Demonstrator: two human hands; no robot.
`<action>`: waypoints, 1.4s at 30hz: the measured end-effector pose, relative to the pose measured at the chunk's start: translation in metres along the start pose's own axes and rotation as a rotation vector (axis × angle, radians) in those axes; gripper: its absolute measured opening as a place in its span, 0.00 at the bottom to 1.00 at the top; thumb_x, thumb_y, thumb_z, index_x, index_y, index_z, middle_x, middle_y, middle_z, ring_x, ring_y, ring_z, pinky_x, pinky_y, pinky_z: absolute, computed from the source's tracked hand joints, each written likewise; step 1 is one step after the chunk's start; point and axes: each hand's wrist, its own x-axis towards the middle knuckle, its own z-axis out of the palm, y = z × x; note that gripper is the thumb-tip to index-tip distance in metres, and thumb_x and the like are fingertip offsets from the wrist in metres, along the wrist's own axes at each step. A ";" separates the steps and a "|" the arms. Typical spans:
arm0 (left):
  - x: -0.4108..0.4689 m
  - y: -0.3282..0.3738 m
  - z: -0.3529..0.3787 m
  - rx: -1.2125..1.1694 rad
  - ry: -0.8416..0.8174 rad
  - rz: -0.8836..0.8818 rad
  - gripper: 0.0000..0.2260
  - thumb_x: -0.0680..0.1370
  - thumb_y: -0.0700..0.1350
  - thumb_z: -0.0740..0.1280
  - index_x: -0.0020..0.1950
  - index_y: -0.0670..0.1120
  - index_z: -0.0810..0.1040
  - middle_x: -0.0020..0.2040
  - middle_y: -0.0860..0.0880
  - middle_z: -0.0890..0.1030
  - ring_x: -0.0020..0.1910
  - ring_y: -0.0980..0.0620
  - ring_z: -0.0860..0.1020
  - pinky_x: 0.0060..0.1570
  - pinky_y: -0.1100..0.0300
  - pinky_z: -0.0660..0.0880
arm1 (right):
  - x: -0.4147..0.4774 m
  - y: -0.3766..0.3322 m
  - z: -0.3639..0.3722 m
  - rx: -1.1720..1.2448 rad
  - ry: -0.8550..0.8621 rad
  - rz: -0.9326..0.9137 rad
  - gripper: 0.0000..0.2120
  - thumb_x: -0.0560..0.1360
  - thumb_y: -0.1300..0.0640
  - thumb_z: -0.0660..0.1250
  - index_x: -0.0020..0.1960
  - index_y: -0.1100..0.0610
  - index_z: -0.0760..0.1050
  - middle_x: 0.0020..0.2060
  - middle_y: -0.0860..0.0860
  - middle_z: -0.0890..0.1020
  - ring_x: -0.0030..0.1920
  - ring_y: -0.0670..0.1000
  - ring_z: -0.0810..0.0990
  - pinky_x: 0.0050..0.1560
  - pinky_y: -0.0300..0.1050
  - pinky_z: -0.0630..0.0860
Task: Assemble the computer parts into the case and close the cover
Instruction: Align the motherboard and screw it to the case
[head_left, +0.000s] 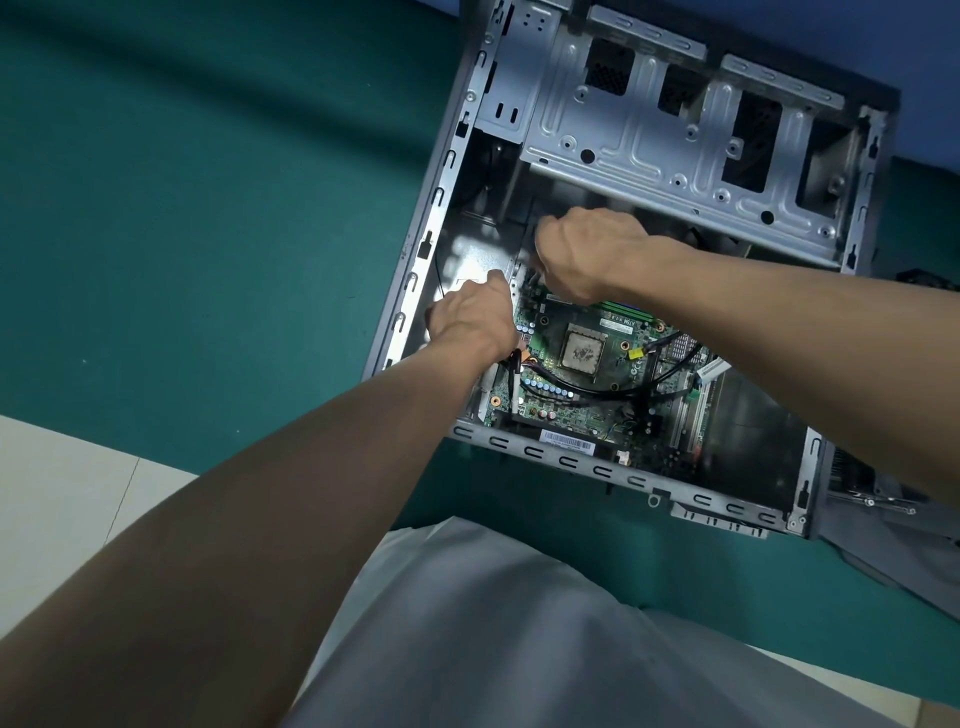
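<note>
Both hands inside open case (597, 470), at motherboard (621, 364) far-left edge. Left hand (470, 317) curled at board's left side, right hand (587, 254) fisted just beyond. Fingers hidden, so cannot tell what either holds. Board lies on case floor, CPU (582, 352) bare. Best: work edge gently, black cables (587, 393) clear, no forcing.

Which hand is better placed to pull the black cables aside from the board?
Probably the left hand: its wrist lies right beside the left end of the cables. The right hand is farther off, at the far edge of the board.
</note>
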 end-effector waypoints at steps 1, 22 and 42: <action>0.000 0.000 0.000 0.000 0.001 0.003 0.18 0.78 0.43 0.69 0.65 0.46 0.67 0.40 0.51 0.73 0.40 0.51 0.72 0.44 0.56 0.66 | 0.001 0.001 0.001 0.028 -0.034 -0.017 0.09 0.78 0.59 0.54 0.56 0.62 0.67 0.34 0.54 0.70 0.32 0.53 0.68 0.31 0.44 0.64; 0.004 -0.004 -0.001 -0.039 -0.042 0.001 0.14 0.77 0.44 0.70 0.60 0.47 0.70 0.42 0.51 0.72 0.46 0.49 0.73 0.44 0.55 0.67 | 0.005 0.006 0.002 0.006 0.089 -0.070 0.17 0.77 0.61 0.57 0.31 0.54 0.58 0.28 0.53 0.65 0.27 0.52 0.64 0.27 0.42 0.59; 0.003 -0.002 -0.001 -0.060 -0.044 -0.005 0.11 0.78 0.43 0.69 0.54 0.49 0.68 0.39 0.52 0.70 0.45 0.50 0.71 0.44 0.55 0.65 | 0.010 -0.010 -0.012 -0.145 0.038 -0.161 0.06 0.74 0.65 0.58 0.38 0.60 0.68 0.28 0.54 0.65 0.36 0.58 0.72 0.34 0.47 0.69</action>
